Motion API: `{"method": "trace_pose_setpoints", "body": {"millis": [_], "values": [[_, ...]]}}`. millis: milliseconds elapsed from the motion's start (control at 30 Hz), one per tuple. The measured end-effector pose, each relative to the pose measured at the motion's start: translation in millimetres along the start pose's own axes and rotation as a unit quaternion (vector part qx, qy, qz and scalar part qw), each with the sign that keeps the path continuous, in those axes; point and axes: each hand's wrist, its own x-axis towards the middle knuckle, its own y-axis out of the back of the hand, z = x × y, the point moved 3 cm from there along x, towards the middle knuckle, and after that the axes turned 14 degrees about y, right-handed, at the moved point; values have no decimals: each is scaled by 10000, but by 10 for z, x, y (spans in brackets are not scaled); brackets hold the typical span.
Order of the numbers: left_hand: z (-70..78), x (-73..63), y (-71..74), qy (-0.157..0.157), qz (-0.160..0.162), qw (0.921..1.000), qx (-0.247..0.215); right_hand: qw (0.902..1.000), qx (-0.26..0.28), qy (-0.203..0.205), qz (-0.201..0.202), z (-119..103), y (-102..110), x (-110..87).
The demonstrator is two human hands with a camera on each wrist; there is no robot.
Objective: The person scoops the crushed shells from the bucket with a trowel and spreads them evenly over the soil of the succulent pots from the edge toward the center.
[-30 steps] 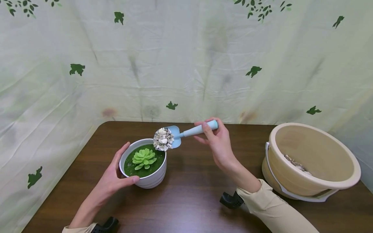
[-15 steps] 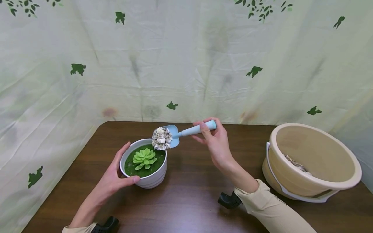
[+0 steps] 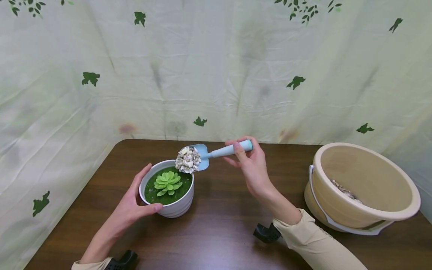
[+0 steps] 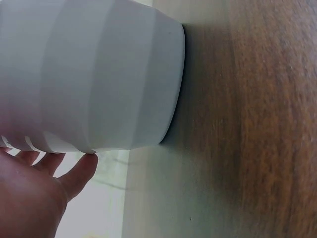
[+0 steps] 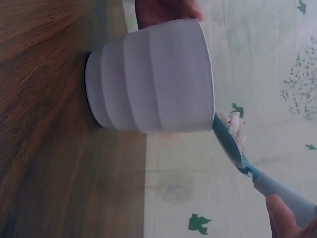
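A white ribbed flowerpot (image 3: 176,209) stands upright on the table, with a light-green succulent (image 3: 167,182) on a dark-green surface inside it. My left hand (image 3: 129,205) grips the pot's left side, its thumb at the front near the rim and its fingers round the far side. In my right hand (image 3: 254,167), a light-blue hand trowel (image 3: 223,152) is held by its handle. The trowel's blade carries a heap of white and grey pebbles (image 3: 188,159). Its tip sits at the pot's right rim, as the right wrist view also shows.
A beige bucket (image 3: 312,202) with a pale handle stands at the right of the brown wooden table (image 3: 219,232), more pebbles (image 3: 344,190) inside it. Behind the table hangs a pale curtain (image 3: 216,75) with leaf prints.
The trowel blade has shifted very slightly to the left over the pot's rim, still loaded with pebbles. My left hand and the pot have stayed in place.
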Motion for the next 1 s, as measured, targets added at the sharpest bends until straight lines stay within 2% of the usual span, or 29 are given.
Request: {"method": "trace_pose_setpoints", "body": {"millis": [233,500,1000], "values": [[1,2,11,-84,125,9999,84,9999,-108,46,-65,-12,-38,-12],[-7,8,12,-16,248,9992,325,9997,-129,172,-135,-38,-42,-23],[-2,-6,23,-42,-124,9999,-110,9995,-188,179,-160,-45,-31,-43]]}}
